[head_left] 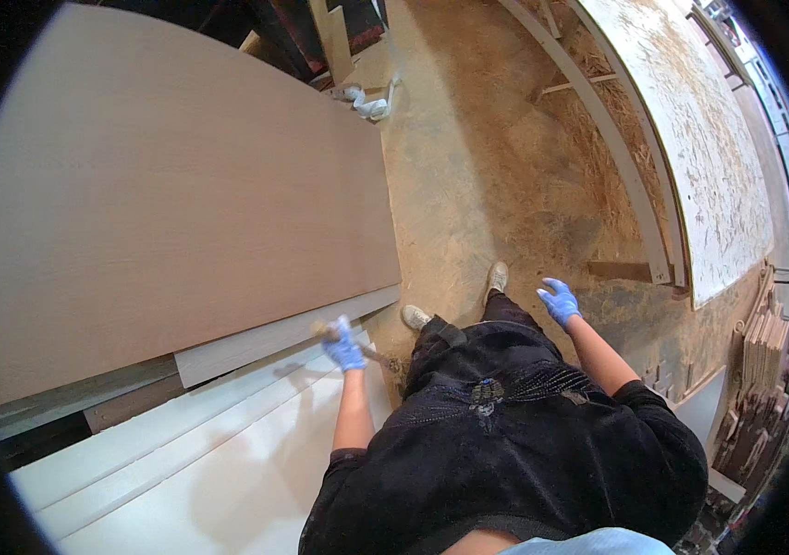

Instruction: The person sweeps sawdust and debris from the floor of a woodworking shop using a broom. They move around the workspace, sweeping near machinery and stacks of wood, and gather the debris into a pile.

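Observation:
My left hand (344,348), in a blue glove, is closed around a slim stick-like tool (374,355). A tan end sticks out on its left side and a darker end on its right; blur hides its exact kind. Beneath that hand lie white panels (228,435), and just beyond it is the edge of a pale narrow board (274,335). A large light-brown panel (191,185) rests on the stack at the left. My right hand (559,302), also gloved in blue, hangs over the floor with its fingers apart and nothing in them.
Sawdust covers the brown floor (450,166) around my shoes. At the right stands a white-topped table (709,139) strewn with shavings, with a curved wooden strip (611,129) along its side. Stacked wood pieces (762,351) are at far right. Crumpled white plastic (372,108) lies beyond the panel.

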Demonstrator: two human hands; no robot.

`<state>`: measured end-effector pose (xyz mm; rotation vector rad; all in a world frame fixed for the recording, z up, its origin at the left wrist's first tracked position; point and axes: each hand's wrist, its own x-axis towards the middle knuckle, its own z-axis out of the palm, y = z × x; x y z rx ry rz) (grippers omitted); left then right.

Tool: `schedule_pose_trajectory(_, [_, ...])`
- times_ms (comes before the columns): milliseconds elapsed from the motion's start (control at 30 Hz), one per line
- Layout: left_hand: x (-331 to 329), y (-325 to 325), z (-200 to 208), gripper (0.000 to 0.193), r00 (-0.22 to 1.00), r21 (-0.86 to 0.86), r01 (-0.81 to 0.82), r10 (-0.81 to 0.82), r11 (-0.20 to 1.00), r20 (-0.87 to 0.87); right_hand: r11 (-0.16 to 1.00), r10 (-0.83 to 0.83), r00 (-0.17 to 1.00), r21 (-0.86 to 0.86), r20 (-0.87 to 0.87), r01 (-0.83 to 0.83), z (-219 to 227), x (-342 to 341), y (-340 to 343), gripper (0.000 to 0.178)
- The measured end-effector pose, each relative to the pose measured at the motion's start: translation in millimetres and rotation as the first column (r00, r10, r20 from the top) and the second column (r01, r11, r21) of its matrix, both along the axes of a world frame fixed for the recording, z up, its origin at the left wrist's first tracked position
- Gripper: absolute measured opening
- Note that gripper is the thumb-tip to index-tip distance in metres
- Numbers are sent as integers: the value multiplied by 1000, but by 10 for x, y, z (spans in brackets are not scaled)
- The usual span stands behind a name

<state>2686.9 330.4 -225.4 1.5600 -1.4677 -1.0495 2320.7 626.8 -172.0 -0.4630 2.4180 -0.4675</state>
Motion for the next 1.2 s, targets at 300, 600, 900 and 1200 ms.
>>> schedule_pose_trajectory(300, [-3207,1077,1621,24,486,-242,843,-873,480,-40,861,-124,419,-112,900,495,217,-853,-551,38])
schedule_pose_trajectory(600, [-4742,2022,1902,46,-605,31,789,-768,-613,211,846,-105,82,46,991,531,140,-1851,93,22])
schedule_pose_trajectory(900, [-4774,597,796,57,226,278,929,-970,243,94,734,-309,-154,338,939,588,-229,-2707,-259,12])
schedule_pose_trajectory(1200, [-3076,-1261,-303,47,794,727,270,-573,632,203,641,-258,52,131,965,757,-833,-3576,-1429,14])
